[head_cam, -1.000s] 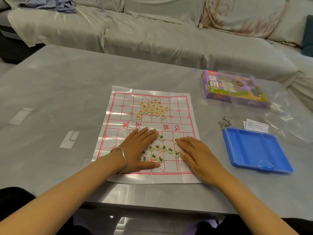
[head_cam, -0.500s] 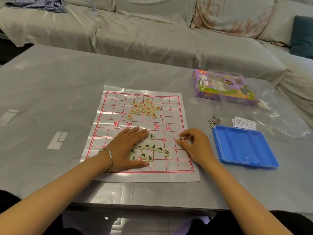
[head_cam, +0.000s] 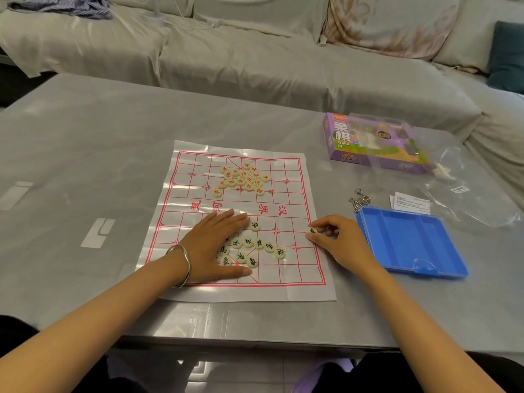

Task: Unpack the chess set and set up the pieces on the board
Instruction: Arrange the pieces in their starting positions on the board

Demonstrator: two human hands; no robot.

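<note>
**Operator:** What are the fault risks at this step?

**Technician:** The right hand (head_cam: 337,239) pinches one black-lettered xiangqi piece (head_cam: 311,231) at the right edge of the plastic board sheet (head_cam: 295,290). It could slip off onto the table (head_cam: 85,165). The left hand (head_cam: 215,245) lies flat, fingers straight, over the black pieces (head_cam: 249,245). A sideways drag would likely scatter them or crease the sheet. The red pieces (head_cam: 242,178) are heaped beyond the river.

**Operator:** And the containers?

**Technician:** The blue tray (head_cam: 408,239) has no pieces visible inside. The contents of the purple Xiangqi box (head_cam: 340,137) are unclear.
</note>
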